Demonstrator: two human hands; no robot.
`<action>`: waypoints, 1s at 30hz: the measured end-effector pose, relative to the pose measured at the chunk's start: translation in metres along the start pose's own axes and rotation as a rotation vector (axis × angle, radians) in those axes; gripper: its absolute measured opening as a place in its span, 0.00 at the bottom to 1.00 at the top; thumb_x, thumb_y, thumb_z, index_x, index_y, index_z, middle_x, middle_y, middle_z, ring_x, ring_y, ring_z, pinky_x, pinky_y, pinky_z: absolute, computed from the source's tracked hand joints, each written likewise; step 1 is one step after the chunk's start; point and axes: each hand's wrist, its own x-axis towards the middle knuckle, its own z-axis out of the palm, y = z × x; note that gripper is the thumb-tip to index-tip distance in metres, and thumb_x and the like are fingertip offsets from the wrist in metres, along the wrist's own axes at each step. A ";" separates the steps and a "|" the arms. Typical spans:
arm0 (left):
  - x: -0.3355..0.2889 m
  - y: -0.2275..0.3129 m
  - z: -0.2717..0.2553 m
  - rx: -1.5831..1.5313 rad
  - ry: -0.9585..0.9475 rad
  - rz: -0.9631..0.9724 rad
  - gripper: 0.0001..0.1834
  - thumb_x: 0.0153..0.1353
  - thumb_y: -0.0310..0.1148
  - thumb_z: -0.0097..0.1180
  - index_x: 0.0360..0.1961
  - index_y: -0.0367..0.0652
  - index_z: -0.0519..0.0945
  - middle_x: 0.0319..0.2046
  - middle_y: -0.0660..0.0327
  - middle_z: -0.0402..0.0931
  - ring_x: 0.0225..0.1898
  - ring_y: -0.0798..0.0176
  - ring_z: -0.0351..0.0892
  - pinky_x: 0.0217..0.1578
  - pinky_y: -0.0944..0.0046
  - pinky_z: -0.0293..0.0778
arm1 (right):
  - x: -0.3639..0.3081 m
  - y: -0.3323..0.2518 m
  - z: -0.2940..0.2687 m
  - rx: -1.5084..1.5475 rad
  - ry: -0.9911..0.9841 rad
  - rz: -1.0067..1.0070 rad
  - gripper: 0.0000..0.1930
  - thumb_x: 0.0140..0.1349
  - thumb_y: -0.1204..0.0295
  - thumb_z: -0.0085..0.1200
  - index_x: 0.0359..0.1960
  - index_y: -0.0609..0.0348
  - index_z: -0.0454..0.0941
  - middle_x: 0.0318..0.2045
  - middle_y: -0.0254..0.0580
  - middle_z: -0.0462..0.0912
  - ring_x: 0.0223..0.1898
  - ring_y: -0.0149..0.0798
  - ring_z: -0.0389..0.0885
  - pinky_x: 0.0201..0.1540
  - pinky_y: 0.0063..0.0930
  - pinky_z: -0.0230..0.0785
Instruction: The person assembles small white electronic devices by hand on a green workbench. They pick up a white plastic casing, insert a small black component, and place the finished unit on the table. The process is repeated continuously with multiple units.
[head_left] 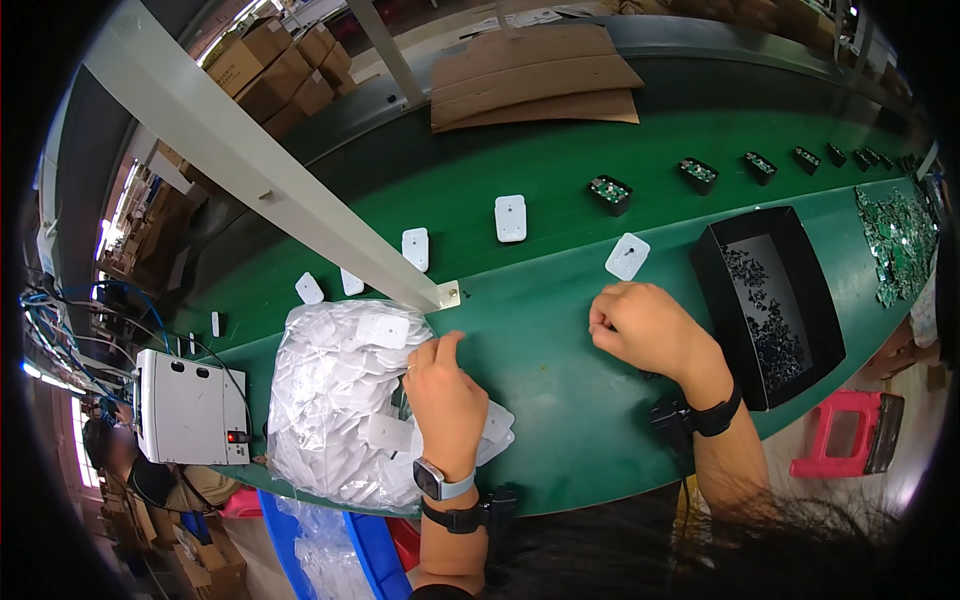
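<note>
Green counter beside a conveyor belt [560, 206], with both hands above its near half.
Bagged white covers [325, 400] fill the counter's left end; the left hand [447, 400] is at the bag's right edge, fingers loosely bent and slightly apart, and whether they grip a cover I cannot tell. Near the middle of the counter [560, 400], the right hand [648, 328] has its fingers curled together, their contents hidden; just beyond it, by the far edge, lies a single white cover [627, 257]. Right of that hand sits a black box [812, 290] of small dark parts, and green circuit boards [893, 245] are heaped toward the right end. Along the belt, black cases [609, 194] with boards inside stand to the right, closed white units [510, 218] to the left.
</note>
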 end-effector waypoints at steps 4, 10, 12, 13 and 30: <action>0.005 -0.002 -0.003 -0.170 0.143 -0.093 0.26 0.47 0.11 0.53 0.50 0.39 0.81 0.41 0.48 0.79 0.44 0.43 0.81 0.45 0.50 0.76 | 0.000 -0.006 -0.001 0.072 -0.088 0.051 0.04 0.54 0.75 0.58 0.27 0.64 0.79 0.26 0.49 0.83 0.29 0.52 0.82 0.34 0.42 0.74; 0.009 0.008 -0.002 -0.313 0.201 0.024 0.25 0.47 0.10 0.52 0.47 0.37 0.82 0.42 0.51 0.80 0.41 0.50 0.84 0.43 0.56 0.80 | 0.000 -0.003 -0.001 0.142 -0.112 0.051 0.03 0.52 0.80 0.58 0.28 0.66 0.79 0.28 0.52 0.83 0.32 0.56 0.82 0.36 0.45 0.75; 0.010 0.016 -0.003 -0.426 0.176 0.025 0.23 0.47 0.10 0.52 0.45 0.37 0.82 0.42 0.52 0.80 0.41 0.51 0.84 0.43 0.57 0.80 | 0.000 0.001 0.004 0.124 -0.093 0.034 0.03 0.52 0.80 0.60 0.29 0.66 0.79 0.29 0.51 0.83 0.33 0.56 0.82 0.37 0.46 0.75; 0.009 0.019 -0.006 -0.480 0.166 0.020 0.23 0.46 0.10 0.53 0.44 0.37 0.83 0.41 0.52 0.80 0.40 0.52 0.84 0.43 0.58 0.80 | 0.001 0.002 0.006 0.111 -0.099 0.026 0.04 0.53 0.80 0.61 0.30 0.66 0.80 0.30 0.51 0.84 0.34 0.56 0.83 0.38 0.46 0.75; 0.006 0.014 0.004 -1.065 0.159 -0.260 0.05 0.70 0.21 0.55 0.44 0.32 0.74 0.36 0.55 0.83 0.40 0.60 0.87 0.42 0.62 0.83 | 0.000 -0.005 0.000 -0.016 -0.038 0.004 0.03 0.57 0.78 0.59 0.31 0.65 0.81 0.30 0.51 0.84 0.34 0.55 0.83 0.39 0.44 0.77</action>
